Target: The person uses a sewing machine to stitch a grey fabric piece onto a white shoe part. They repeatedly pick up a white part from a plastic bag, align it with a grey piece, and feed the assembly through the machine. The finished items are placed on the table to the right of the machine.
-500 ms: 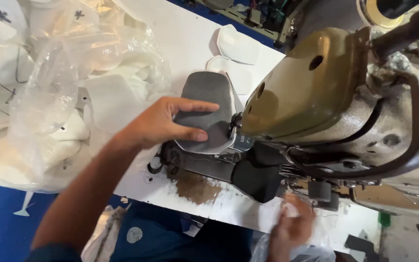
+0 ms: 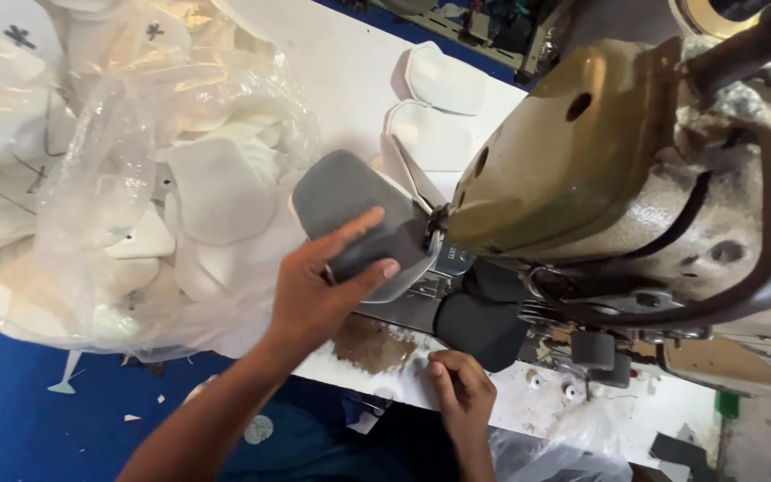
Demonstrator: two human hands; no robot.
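Note:
My left hand (image 2: 319, 290) grips a grey padded fabric piece (image 2: 345, 201) with a white lining, thumb on top and fingers under its near edge. The piece's right end sits under the head of an old olive-coloured sewing machine (image 2: 573, 156), at the needle area. My right hand (image 2: 461, 388) rests at the table's front edge, fingers curled against a dark grey fabric piece (image 2: 484, 330) that hangs below the machine bed; whether it grips that piece is unclear.
A clear plastic bag (image 2: 109, 178) full of white cut fabric pieces covers the left of the white table (image 2: 350, 80). Two white pieces (image 2: 443, 80) lie behind the machine. A brown worn patch (image 2: 372, 344) marks the table front. Blue floor (image 2: 20, 419) lies below left.
My left hand has turned the grey piece counter-clockwise and shifted its grip to the near edge. My right hand moved up to the dark piece at the table's front edge.

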